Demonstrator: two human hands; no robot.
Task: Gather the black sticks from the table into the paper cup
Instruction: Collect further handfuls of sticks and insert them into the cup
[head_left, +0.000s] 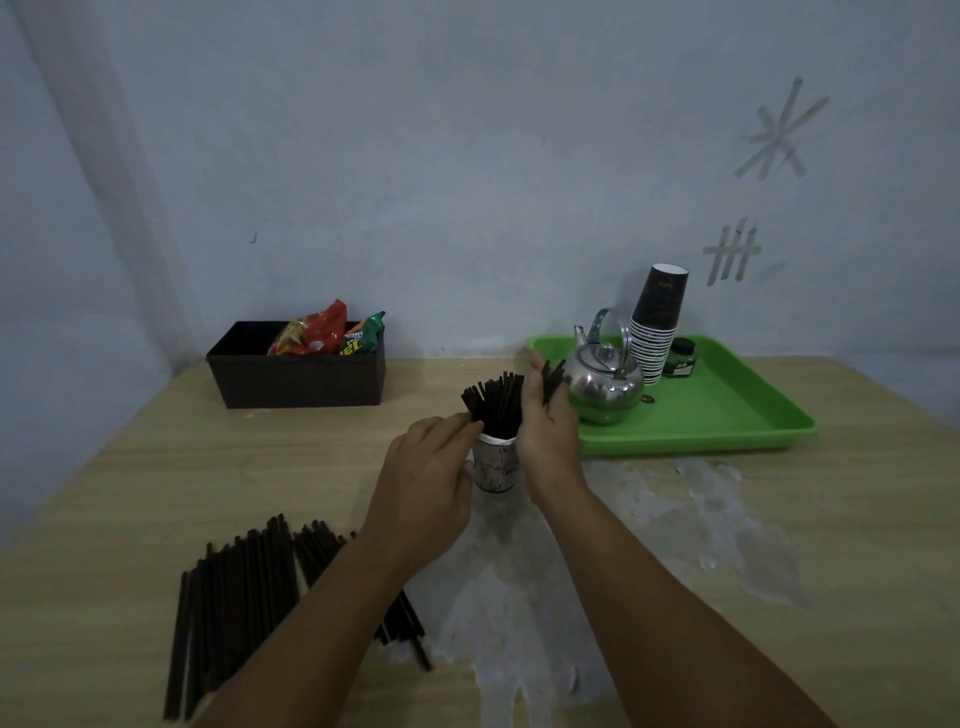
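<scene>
A paper cup (496, 467) stands mid-table with several black sticks (493, 402) upright in it, fanning out above the rim. My left hand (423, 473) is against the cup's left side, its fingertips touching the sticks near the rim. My right hand (545, 421) is at the cup's right side and grips a few black sticks (551, 382) that poke up past its fingers. A pile of loose black sticks (244, 597) lies on the table at the near left, partly hidden by my left forearm.
A green tray (727, 415) at the back right holds a metal kettle (602, 382), a stack of paper cups (657, 322) and a small dark jar (680, 358). A dark box (296, 379) with snack packets sits at the back left. White smears mark the tabletop (675, 499).
</scene>
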